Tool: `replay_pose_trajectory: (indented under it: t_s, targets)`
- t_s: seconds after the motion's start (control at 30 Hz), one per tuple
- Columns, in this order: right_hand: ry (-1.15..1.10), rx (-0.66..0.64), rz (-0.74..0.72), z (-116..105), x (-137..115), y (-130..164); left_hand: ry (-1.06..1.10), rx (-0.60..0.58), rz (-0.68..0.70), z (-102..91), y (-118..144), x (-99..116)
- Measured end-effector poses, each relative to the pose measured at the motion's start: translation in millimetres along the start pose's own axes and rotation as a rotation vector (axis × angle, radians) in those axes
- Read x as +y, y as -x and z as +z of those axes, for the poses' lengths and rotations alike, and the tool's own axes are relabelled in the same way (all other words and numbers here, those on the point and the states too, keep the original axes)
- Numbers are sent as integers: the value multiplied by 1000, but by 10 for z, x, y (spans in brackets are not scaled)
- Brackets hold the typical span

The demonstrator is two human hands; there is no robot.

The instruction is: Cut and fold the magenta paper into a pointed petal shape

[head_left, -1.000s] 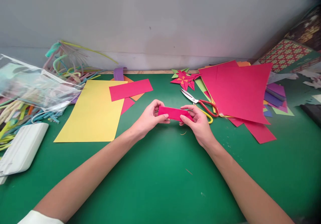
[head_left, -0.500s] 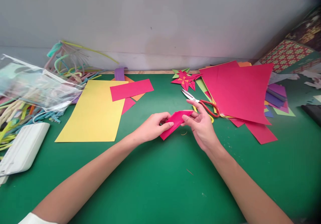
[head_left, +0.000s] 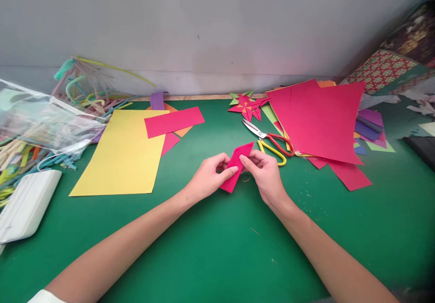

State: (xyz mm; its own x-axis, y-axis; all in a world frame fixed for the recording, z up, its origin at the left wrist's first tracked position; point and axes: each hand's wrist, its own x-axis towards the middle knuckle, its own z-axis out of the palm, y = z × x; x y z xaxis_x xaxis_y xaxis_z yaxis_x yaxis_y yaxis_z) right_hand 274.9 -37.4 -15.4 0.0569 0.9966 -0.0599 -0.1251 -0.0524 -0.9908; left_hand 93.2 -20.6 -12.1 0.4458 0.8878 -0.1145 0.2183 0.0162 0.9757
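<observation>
Bare forearms, white sleeve edge (head_left: 44, 296) at left arm

**Green surface against a pale grey wall**

A green surface (head_left: 210, 248) fills the lower view. Directly behind its far wooden edge (head_left: 200, 97) rises a plain, pale grey wall (head_left: 204, 26), evenly lit. Right of the wall stand patterned boxes (head_left: 384, 67).

Head camera looks forward and down (closely) over the green table (head_left: 210, 248).
</observation>
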Motion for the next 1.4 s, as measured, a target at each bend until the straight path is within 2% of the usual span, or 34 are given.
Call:
replay_pose_trajectory:
  t_s: [0.27, 0.67, 0.87, 1.07, 1.27, 1.4]
  targets:
    - [-7, -31, 21, -17, 23, -9, -11, 101, 57, 2, 11, 8]
    - [40, -15, -50, -18, 63, 1, 48, 114, 32, 70, 31, -50]
    - [-38, 28, -70, -27, 57, -15, 50, 73, 29, 109, 47, -97]
    - [-35, 30, -44, -17, 45, -2, 122, 126, 85, 150, 83, -48]
    - [-59, 8, -18, 13, 37, 8, 19, 184, 163, 151, 115, -26]
    - [-82, 63, -49, -12, 40, -22, 24, 216, 175, 165, 120, -52]
